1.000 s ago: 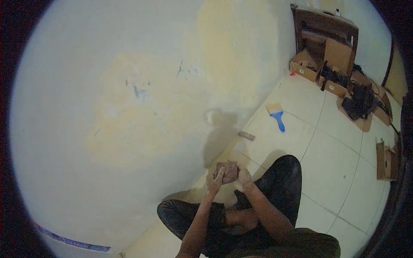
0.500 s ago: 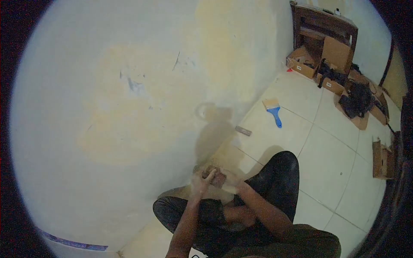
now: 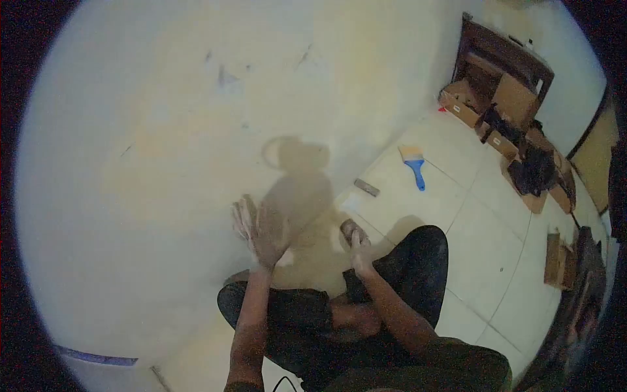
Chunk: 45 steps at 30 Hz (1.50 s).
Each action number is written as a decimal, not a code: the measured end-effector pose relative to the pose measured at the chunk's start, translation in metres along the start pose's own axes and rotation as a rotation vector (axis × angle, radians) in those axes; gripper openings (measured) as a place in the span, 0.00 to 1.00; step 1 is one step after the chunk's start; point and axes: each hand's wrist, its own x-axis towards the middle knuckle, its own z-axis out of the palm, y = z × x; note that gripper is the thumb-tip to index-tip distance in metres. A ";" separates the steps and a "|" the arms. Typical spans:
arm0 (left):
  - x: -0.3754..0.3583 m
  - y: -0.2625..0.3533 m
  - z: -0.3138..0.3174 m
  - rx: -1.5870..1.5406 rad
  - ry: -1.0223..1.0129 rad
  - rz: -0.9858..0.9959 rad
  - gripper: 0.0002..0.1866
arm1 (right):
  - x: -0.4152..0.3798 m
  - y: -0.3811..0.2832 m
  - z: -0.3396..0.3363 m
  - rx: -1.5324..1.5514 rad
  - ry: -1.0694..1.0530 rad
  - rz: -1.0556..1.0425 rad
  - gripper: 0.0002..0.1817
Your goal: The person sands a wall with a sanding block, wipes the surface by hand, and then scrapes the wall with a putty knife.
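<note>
My left hand [image 3: 264,232] is raised in front of the patchy white and yellow wall [image 3: 176,170], fingers apart, with nothing in it. A pale dust covers its skin. My right hand [image 3: 360,251] grips a brown block [image 3: 353,230] above the floor near the wall's foot. On the tiles beyond lies a small grey-brown bar [image 3: 366,187]. Farther to the right rests a wide brush [image 3: 416,171] with a blue handle and pale bristles.
My crossed legs [image 3: 411,268] are on the tiled floor. Against the far wall stands a dark wooden cabinet [image 3: 506,52], with open cardboard boxes [image 3: 462,112] and dark items [image 3: 535,170] around it. Another cardboard box [image 3: 558,262] sits at the right.
Both hands were together around the block. My left hand has let go and moved left and up to the wall; my right hand has moved right with the block. The view has shifted slightly.
</note>
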 end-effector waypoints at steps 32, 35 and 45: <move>-0.123 -0.021 0.118 0.429 -0.222 -0.098 0.30 | -0.002 -0.067 0.202 -0.369 -0.201 -0.596 0.50; -0.129 -0.022 0.124 0.357 -0.210 -0.124 0.28 | -0.005 -0.074 0.206 -0.367 -0.194 -0.635 0.50; -0.056 -0.010 0.069 -0.444 -0.035 -0.264 0.32 | 0.014 -0.064 0.217 -0.191 -0.049 -0.478 0.48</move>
